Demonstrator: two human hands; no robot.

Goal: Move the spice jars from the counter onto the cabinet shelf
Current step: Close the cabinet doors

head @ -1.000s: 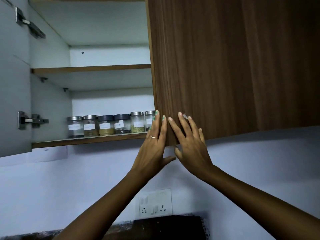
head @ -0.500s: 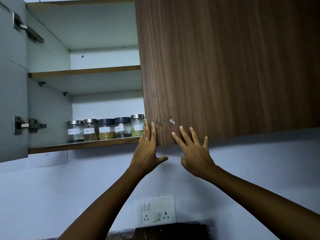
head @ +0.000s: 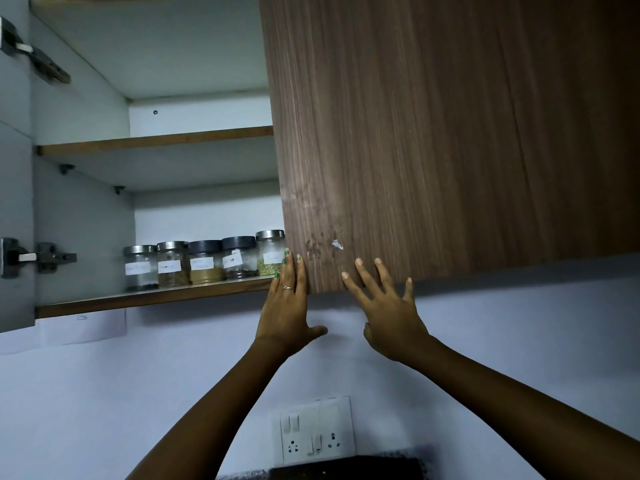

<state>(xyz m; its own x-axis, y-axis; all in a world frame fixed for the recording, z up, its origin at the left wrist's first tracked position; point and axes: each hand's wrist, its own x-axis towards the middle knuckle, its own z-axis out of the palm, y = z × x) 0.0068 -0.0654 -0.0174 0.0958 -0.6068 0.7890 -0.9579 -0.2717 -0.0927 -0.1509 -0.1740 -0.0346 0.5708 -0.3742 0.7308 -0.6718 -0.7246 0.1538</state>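
Several labelled spice jars (head: 204, 263) stand in a row on the lower cabinet shelf (head: 152, 299), two with dark lids, the others with metal lids. The rightmost jar (head: 270, 252) is partly behind the brown wooden door (head: 433, 140). My left hand (head: 287, 306) lies flat with straight fingers against the door's lower left corner. My right hand (head: 384, 306) has its fingers spread, fingertips touching the door's bottom edge. Neither hand holds anything.
The left cabinet door (head: 15, 202) stands open, grey inside, with hinges (head: 34, 258). The upper shelf (head: 156, 140) is bare. Below on the white wall is a switch and socket panel (head: 315, 433); a dark object (head: 346, 469) sits at the bottom.
The wooden door has swung left, covering the sixth jar. Both hands slid lower on the door; my right hand now touches only its bottom edge.
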